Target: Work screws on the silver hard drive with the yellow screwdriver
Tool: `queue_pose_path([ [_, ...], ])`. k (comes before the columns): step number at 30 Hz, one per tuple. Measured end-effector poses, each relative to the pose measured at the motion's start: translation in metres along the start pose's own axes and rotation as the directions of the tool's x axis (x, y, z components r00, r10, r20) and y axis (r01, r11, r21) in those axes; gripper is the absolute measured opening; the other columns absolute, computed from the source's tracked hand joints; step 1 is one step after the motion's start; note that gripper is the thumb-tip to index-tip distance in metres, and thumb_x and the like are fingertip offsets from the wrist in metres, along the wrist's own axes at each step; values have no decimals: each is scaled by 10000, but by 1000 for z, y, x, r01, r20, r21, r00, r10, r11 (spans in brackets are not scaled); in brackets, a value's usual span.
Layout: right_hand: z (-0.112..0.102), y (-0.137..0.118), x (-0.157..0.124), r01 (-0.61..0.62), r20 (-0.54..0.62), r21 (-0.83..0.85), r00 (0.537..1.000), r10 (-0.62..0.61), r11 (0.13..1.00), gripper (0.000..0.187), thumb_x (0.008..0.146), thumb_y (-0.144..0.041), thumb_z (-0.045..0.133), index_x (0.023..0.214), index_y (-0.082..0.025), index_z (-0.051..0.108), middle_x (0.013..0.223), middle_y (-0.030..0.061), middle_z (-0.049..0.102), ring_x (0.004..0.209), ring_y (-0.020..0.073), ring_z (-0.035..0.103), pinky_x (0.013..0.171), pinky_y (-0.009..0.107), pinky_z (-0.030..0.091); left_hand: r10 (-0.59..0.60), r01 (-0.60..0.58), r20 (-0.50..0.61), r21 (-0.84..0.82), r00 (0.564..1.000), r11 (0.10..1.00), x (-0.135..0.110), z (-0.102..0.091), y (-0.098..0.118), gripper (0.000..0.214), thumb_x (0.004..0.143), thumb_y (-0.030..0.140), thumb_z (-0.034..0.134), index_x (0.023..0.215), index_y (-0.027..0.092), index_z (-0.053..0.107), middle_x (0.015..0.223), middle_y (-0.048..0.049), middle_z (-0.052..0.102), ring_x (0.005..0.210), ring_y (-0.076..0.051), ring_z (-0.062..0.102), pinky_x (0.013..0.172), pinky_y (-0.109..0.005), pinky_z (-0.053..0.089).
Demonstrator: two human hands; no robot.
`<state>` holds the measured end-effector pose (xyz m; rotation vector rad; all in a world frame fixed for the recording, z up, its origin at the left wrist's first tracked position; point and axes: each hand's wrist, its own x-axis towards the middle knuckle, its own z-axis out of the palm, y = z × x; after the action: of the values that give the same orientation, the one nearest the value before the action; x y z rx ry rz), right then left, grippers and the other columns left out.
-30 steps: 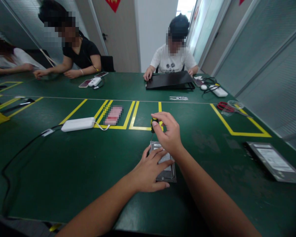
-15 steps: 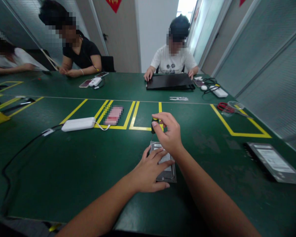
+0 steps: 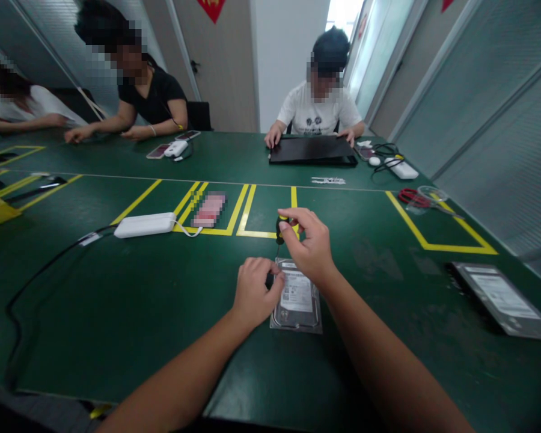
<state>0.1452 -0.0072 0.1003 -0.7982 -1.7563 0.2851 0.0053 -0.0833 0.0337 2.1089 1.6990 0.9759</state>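
Note:
A hard drive [image 3: 297,300] with a white label lies flat on the green table in front of me. My right hand [image 3: 310,240] is closed around a small screwdriver [image 3: 281,230] with a black and yellow handle. It stands nearly upright, its thin shaft pointing down at the drive's top left corner; whether the tip sits in a screw is too small to tell. At the drive's left edge, my left hand [image 3: 258,290] has curled fingers, with the thumb and fingertips gripping that edge near the corner.
A second hard drive [image 3: 500,294] lies at the right. Left are a white power strip [image 3: 145,225], a black cable [image 3: 36,285] and a phone [image 3: 210,210]. Yellow tape [image 3: 460,247] marks the table. Red-handled scissors [image 3: 412,197] rest at right. Across, a person [image 3: 318,111] handles a black panel [image 3: 311,150].
My left hand has shifted from lying spread over the drive to its left edge, fingers now curled, uncovering the label. The screwdriver stays in place. A person at far left has stretched out an arm.

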Motion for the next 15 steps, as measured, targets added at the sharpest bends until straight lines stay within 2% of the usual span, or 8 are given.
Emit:
queue_pose_path([
  [2,0,0,0,3,4,-3,1000,-3,1000,198,920,-205,554,1073,-219,679,1013,34,708,888,167,625,799,358,498,-92,92,-15,23,996,995,6,1,-6,120,891,325,579,931,212,586,969,-48,639,976,-253,543,889,-418,429],
  [7,0,1,1,23,-1,4,1000,-23,1000,201,909,-183,578,1078,-197,686,1031,40,710,903,163,628,799,346,495,-179,176,54,53,982,983,21,5,-17,281,843,385,646,1078,239,604,1124,-53,626,1105,-301,488,939,-464,397],
  [15,-1,1,2,5,48,48,999,-8,999,215,911,-176,588,1103,-212,678,1046,32,699,897,150,624,783,327,495,-241,230,146,89,959,969,36,8,-25,203,848,412,649,1001,280,628,1129,-16,635,1132,-296,481,941,-444,361],
])
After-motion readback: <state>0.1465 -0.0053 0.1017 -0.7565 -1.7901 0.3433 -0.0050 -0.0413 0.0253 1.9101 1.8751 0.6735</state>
